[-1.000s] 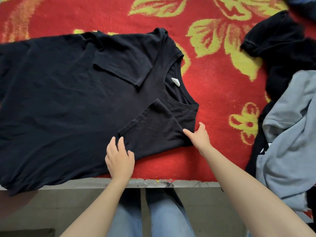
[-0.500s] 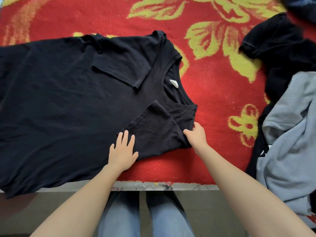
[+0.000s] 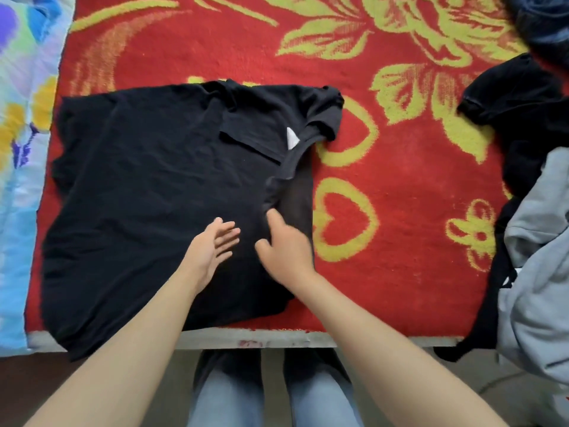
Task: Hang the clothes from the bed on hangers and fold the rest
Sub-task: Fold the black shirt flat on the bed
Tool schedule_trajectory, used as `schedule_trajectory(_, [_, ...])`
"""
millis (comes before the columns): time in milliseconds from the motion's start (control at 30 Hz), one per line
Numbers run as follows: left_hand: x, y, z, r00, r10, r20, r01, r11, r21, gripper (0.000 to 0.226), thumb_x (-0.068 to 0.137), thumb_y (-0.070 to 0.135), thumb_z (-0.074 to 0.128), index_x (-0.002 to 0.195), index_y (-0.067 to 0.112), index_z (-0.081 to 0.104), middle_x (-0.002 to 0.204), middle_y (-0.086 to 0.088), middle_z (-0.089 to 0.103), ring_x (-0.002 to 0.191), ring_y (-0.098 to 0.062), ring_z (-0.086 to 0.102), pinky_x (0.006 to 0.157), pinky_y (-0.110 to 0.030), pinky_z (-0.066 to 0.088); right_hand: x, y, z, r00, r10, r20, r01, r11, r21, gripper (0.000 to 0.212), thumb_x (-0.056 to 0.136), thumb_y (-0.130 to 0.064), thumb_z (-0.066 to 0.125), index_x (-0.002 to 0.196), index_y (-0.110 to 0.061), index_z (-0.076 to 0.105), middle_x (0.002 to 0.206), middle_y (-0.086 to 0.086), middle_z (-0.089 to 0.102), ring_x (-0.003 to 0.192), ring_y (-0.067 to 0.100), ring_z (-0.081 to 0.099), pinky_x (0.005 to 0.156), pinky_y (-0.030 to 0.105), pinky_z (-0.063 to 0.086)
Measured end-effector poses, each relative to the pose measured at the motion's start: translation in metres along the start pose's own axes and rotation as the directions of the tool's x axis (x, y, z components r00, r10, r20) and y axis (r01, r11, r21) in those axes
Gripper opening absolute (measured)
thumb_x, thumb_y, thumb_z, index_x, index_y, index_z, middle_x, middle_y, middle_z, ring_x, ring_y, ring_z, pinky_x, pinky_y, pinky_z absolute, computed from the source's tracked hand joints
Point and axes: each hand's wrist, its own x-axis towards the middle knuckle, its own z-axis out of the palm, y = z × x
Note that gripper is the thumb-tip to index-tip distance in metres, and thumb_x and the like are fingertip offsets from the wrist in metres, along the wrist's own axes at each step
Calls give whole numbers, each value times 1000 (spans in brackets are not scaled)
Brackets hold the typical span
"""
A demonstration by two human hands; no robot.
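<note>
1. The black shirt (image 3: 147,211) lies partly folded on the red blanket (image 3: 400,211), its white label (image 3: 292,138) toward 12 o'clock.
2. The left hand (image 3: 212,248) is open with straight fingers, over the shirt's near half.
3. The right hand (image 3: 284,245), blurred, lies flat and open on the shirt, at 3 o'clock from the left hand.
4. Black clothes (image 3: 523,109) and a grey garment (image 3: 542,257) are heaped at 3 o'clock, well apart from the shirt.

The bed (image 3: 354,339) is covered by a red blanket (image 3: 415,211) with yellow-green flowers and hearts. A black T-shirt (image 3: 147,211), partly folded, lies flat near the near edge, its left corner hanging over that edge. At the right edge a black garment (image 3: 523,118) and a grey garment (image 3: 542,272) lie heaped, touching. A dark blue garment (image 3: 545,23) sits in the far right corner. A pale blue flowered sheet (image 3: 21,149) lies along the left edge.
</note>
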Motion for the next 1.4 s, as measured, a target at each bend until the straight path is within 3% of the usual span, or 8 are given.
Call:
schedule_trajectory(233, [7,-1,-87,979,-186,78,193,976,-100,49,92,59,40,111,19,61,106,-5,70,99,-21,67,74,-34,50,-27,-60,98,770,-26,637,164,974,-159,54,94,-27,43,143,-10,27,126,17,53,114,36,48,92,45,37])
schedule_trajectory(467, [9,-16,-95,984,-171,-56,176,978,110,35,87,14,64,121,13,54,110,-8,66,94,-23,63,82,-33,47,21,-20,74,915,351,199,-357,934,-8,33,90,-16,44,119,-13,58,117,6,63,111,24,55,85,29,40])
schedule_trajectory(767, [22,-31,-84,974,-60,-220,117,960,255,11,86,11,58,91,1,59,86,-14,67,78,-27,59,79,-42,52,140,1,29,684,716,138,-666,537,518,39,92,-22,55,122,3,51,101,15,62,95,31,62,81,36,51])
schedule_trajectory(933, [15,-32,-85,981,-8,-196,77,935,347,20,90,9,54,75,1,43,63,-10,42,63,-20,36,61,-31,33,175,-17,21,530,826,190,-639,242,730,19,86,-4,62,78,-7,45,82,7,53,62,19,53,41,20,40])
schedule_trajectory(1133, [-4,-19,-91,993,-35,-112,47,992,114,10,89,9,61,98,11,66,85,-6,73,80,-15,62,76,-28,50,231,-100,-12,823,498,-273,-275,770,576,11,85,-5,52,89,-15,50,69,-9,44,56,6,41,40,7,30])
schedule_trajectory(1233, [-5,-19,-93,976,-24,-215,28,1000,15,12,90,8,59,97,11,68,86,-4,73,85,-16,67,74,-27,52,247,-152,-7,993,122,0,-107,867,486,42,91,-18,54,131,-18,45,94,-11,53,82,4,53,72,8,41])
schedule_trajectory(1300, [-5,-24,-93,954,-65,-294,37,994,-98,15,91,5,57,90,14,69,81,0,74,81,-14,68,69,-24,50,249,-164,5,942,75,326,-220,873,435,61,95,-44,45,148,-27,21,135,-7,45,115,11,47,98,29,39])
schedule_trajectory(1400, [-4,-35,-94,906,-198,-374,86,951,-296,12,91,6,57,92,14,66,87,-3,72,83,-18,66,68,-27,49,235,-137,20,944,100,314,-191,943,272,62,95,-50,39,150,-27,19,154,-3,24,141,20,23,114,41,23])
